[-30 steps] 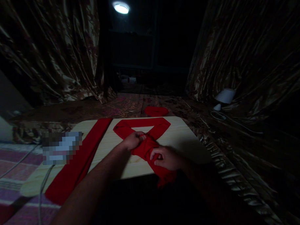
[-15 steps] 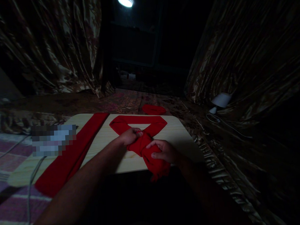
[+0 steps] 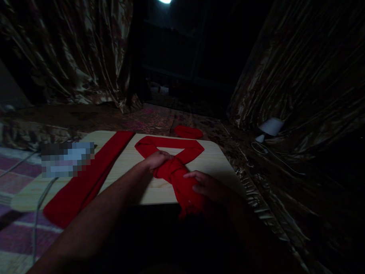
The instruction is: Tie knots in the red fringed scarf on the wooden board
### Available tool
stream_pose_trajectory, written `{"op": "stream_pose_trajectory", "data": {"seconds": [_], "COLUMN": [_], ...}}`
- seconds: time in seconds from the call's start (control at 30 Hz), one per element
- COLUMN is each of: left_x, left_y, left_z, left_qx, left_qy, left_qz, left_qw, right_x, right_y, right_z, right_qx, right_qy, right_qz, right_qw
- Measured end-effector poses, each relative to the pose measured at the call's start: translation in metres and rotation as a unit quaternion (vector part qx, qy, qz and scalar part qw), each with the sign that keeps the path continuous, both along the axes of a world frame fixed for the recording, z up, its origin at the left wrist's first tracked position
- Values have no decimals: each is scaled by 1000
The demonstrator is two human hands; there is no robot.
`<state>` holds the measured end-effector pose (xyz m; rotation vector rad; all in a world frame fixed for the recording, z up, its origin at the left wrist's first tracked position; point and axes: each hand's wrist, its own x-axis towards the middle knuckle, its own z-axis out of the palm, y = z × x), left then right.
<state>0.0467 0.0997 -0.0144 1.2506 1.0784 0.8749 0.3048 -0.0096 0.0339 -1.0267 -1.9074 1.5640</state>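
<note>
A red scarf (image 3: 178,142) lies on the pale wooden table (image 3: 136,180), laid in a loop with its two parts crossing. Below the crossing, the fringed tail (image 3: 186,193) spreads over the table's near edge. At the left of the crossing, my left hand (image 3: 158,159) is closed on the fabric, fingers together. My right hand (image 3: 203,185) rests against the right side of the tail, its fingers apart and stretched over the cloth. Its lower part fades into shadow.
A long folded red cloth (image 3: 91,176) crosses the table's left side, beside a blurred-out item (image 3: 66,159) with a cable. Past the far edge sits a red bundle (image 3: 188,131). A white lamp (image 3: 271,126) stands right, near the curtains (image 3: 276,69).
My right hand has loosened from its curled grip and moved to the tail's right side, and the tail is spread wider. The left hand stays by the crossing, its fingers flatter. The view shifted slightly.
</note>
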Motion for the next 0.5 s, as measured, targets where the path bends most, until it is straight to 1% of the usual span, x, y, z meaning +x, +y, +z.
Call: {"op": "stream_pose_trajectory", "data": {"seconds": [0.13, 0.17, 0.23, 0.3, 0.37, 0.5], "left_x": [-1, -1, -1, 0, 1, 2], "left_y": [0, -1, -2, -3, -4, -5], "left_z": [0, -1, -3, -6, -11, -18], "left_qx": [21, 33, 54, 68, 87, 127], "left_qy": [-12, -3, 22, 50, 79, 123], "left_qz": [-29, -40, -58, -68, -73, -71], "left_qw": [999, 999, 997, 994, 990, 982], "right_x": [-6, -7, -8, -8, -7, 0], "right_y": [6, 7, 9, 9, 9, 10], "right_z": [-20, -24, -28, -29, -27, -21], "right_qx": [-80, -88, -81, -63, -47, -9], "right_qy": [30, 23, -10, -43, -63, -91], "right_qz": [-91, -110, -130, -128, -107, -25], "right_qw": [992, 990, 988, 989, 991, 996]}}
